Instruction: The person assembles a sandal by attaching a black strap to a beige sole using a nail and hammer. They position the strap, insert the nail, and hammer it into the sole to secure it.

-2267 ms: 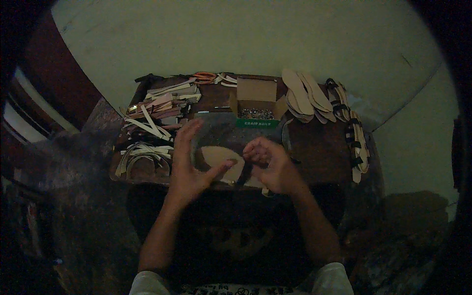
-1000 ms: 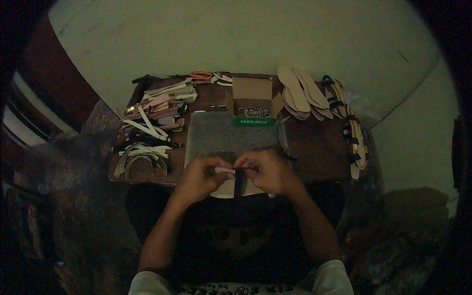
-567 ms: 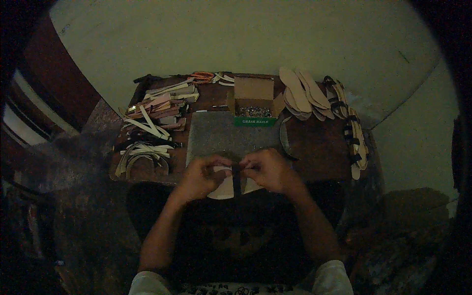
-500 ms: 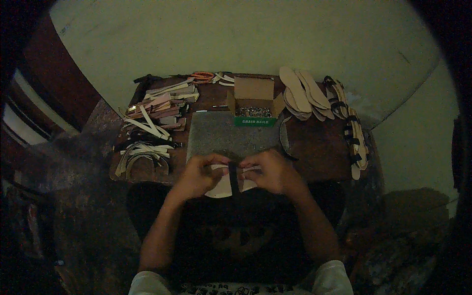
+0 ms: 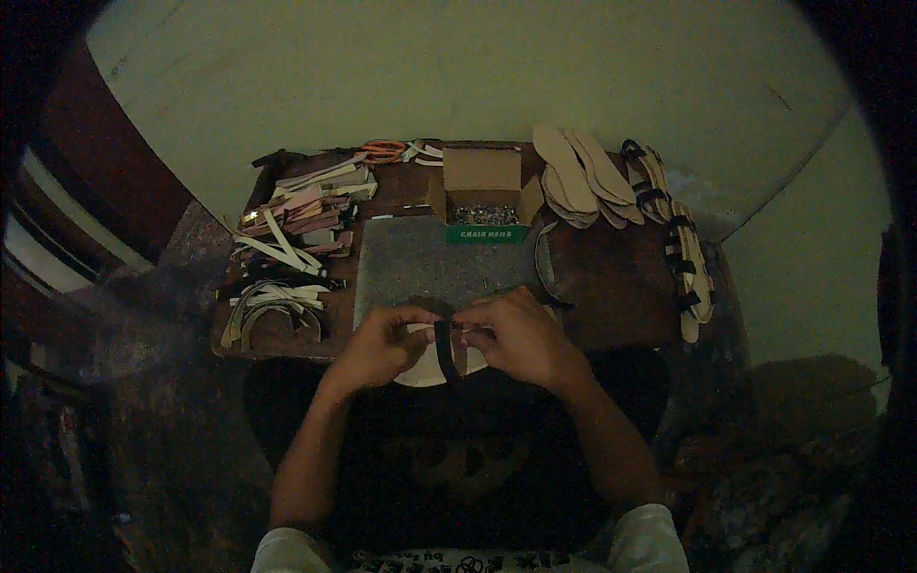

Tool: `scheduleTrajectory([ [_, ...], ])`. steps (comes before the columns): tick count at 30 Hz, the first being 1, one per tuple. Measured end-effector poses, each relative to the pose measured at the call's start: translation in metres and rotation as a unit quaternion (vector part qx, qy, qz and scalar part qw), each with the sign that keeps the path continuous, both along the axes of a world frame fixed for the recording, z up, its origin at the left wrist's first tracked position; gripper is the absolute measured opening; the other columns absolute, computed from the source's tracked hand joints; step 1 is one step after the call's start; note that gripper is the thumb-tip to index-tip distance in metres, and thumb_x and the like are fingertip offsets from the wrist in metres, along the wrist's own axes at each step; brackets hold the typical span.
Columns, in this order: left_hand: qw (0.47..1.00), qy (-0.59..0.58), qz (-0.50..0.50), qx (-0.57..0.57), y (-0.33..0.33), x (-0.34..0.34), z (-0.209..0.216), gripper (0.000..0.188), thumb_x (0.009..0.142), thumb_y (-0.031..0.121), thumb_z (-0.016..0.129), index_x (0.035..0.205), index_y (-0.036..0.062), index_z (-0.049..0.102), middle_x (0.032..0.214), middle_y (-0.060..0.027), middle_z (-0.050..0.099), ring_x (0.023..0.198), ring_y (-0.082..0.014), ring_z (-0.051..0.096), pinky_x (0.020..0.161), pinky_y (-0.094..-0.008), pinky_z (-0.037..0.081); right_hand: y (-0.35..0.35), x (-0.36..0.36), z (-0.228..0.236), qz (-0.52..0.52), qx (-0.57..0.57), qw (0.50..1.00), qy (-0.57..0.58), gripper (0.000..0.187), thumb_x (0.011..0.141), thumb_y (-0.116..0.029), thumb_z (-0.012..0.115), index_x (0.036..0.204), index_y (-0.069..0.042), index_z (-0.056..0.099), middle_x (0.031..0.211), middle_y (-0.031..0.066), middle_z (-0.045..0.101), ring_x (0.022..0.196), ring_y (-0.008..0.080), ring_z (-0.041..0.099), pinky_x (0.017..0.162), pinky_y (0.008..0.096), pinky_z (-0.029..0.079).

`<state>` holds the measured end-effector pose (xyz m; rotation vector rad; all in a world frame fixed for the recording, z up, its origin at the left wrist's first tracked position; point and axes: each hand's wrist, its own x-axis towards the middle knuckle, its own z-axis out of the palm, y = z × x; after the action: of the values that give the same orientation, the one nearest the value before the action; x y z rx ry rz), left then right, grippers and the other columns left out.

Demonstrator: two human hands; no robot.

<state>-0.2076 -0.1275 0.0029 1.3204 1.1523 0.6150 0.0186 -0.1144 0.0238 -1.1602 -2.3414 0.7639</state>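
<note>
pale sole (image 5: 417, 372) is now pinched by both hands' fingers (image 5: 414, 314), unlike earlier

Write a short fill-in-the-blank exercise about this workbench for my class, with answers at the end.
1. Between the left hand and right hand, the strap across the pale sole is coloured ____.
2. The open box has a front coloured ____.
3. The heaped strips lie on the table's ____ side.
4. The stacked soles lie to the box's ____.

Missing words: black; green; left; right.

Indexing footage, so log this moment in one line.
left hand: gripping pale sole; right hand: gripping sole; black strap: across sole, between hands; green box: open
</note>
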Motion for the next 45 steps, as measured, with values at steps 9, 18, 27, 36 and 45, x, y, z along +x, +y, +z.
scheduleTrajectory([
  [9, 0.996, 0.051, -0.044, 0.055, -0.003, -0.002, 0.012, 0.021, 0.088, 0.004, 0.065, 0.109, 0.0043, 0.068, 0.067, 0.0048, 0.055, 0.056, -0.004, 0.044, 0.047, -0.024, 0.034, 0.006, 0.007, -0.007, 0.041, -0.085, 0.995, 0.014, 0.021, 0.087, -0.021, 0.066, 0.102, -0.008, 0.073, 0.086, 0.0131, 0.07, 0.077, 0.0254, 0.066, 0.078, 0.0389, 0.049],
  [18, 0.99, 0.108, 0.094, 0.006, 0.01, -0.029, 0.029, 0.018, 0.089, 0.008, 0.065, 0.105, 0.0029, 0.067, 0.075, 0.001, 0.061, 0.062, -0.0046, 0.051, 0.053, -0.0234, 0.041, 0.043, 0.03, -0.052, -0.167, 0.019, 0.973, 0.161, 0.021, 0.096, -0.016, 0.058, 0.106, -0.001, 0.068, 0.103, 0.014, 0.071, 0.094, 0.0212, 0.068, 0.083, 0.0333, 0.052],
  [27, 0.969, -0.036, 0.237, 0.062, 0.022, -0.065, 0.005, 0.017, 0.091, 0.013, 0.064, 0.1, -0.0005, 0.066, 0.078, -0.0031, 0.064, 0.063, -0.0075, 0.055, 0.055, -0.0236, 0.044, 0.038, 0.013, -0.056, -0.194, 0.106, 0.975, 0.008, 0.019, 0.084, -0.005, 0.065, 0.103, -0.002, 0.068, 0.093, 0.0176, 0.063, 0.086, 0.0327, 0.064, 0.076, 0.0394, 0.052],
  [36, 0.966, -0.036, 0.254, 0.042, 0.025, -0.038, -0.015, 0.023, 0.088, 0.019, 0.071, 0.098, -0.0011, 0.067, 0.081, -0.0037, 0.066, 0.066, -0.0087, 0.057, 0.059, -0.0249, 0.046, 0.042, 0.003, -0.064, -0.216, 0.119, 0.969, -0.015, 0.01, 0.08, -0.003, 0.066, 0.09, -0.001, 0.068, 0.09, 0.0173, 0.062, 0.086, 0.036, 0.063, 0.078, 0.044, 0.051],
  [45, 0.965, -0.047, 0.251, 0.053, 0.023, -0.037, -0.015, 0.018, 0.091, 0.01, 0.065, 0.105, -0.0013, 0.065, 0.085, -0.0042, 0.067, 0.064, -0.0069, 0.056, 0.055, -0.0225, 0.044, 0.045, 0.002, -0.06, -0.196, 0.081, 0.977, 0.0, 0.01, 0.081, -0.003, 0.064, 0.09, 0.0, 0.066, 0.093, 0.0174, 0.062, 0.091, 0.0369, 0.062, 0.081, 0.0451, 0.051],
])
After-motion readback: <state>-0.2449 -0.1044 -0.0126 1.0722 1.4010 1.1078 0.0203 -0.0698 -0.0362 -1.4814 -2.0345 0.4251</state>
